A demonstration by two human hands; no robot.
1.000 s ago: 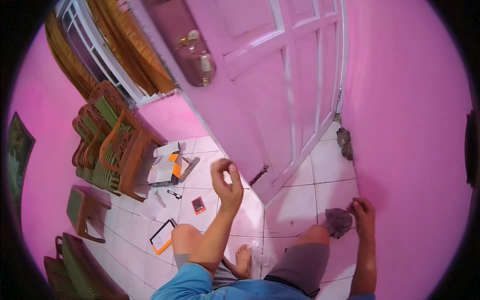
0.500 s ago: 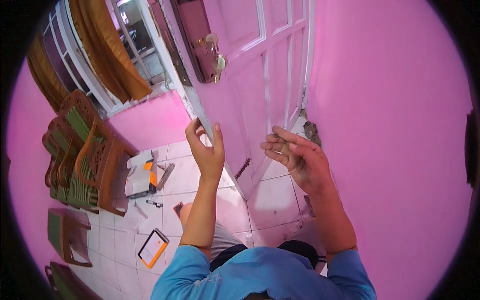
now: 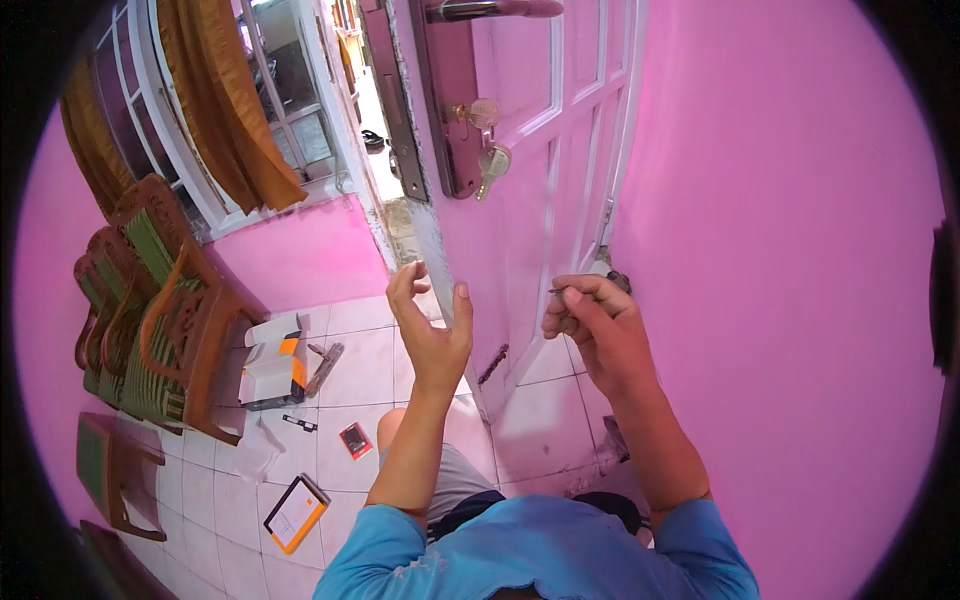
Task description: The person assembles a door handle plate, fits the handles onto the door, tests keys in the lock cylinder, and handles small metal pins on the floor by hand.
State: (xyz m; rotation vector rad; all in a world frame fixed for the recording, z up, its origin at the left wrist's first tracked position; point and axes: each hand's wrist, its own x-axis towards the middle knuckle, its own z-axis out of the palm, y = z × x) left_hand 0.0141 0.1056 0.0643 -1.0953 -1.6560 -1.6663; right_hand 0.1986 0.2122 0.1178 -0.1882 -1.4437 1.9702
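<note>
A pink panelled door (image 3: pixel 520 230) stands ajar in front of me, paint chipped along its white edge (image 3: pixel 432 250). My left hand (image 3: pixel 432 335) is at that edge, thumb and fingers spread to either side; whether it touches the wood I cannot tell. My right hand (image 3: pixel 605 335), before the door's face, pinches a small, thin dark piece (image 3: pixel 557 291) between thumb and fingertips; its kind is too small to make out. Above the hands, a key (image 3: pixel 492 170) hangs from another key in the lock plate (image 3: pixel 450 140), beneath the door handle (image 3: pixel 495 10).
Carved wooden chairs (image 3: pixel 185 310) line the left wall below a curtained window (image 3: pixel 285 100). On the tiled floor lie an opened box (image 3: pixel 272 375), an orange-edged box (image 3: pixel 297 512), a small red-and-black packet (image 3: pixel 355 441) and a dark tool-like object (image 3: pixel 324 369). A pink wall (image 3: pixel 780 280) rises on my right.
The door edge has shifted right, exposing a bright gap beside the frame. My right fingers have closed from a loose, palm-up pose into a pinch. The handle has come into view.
</note>
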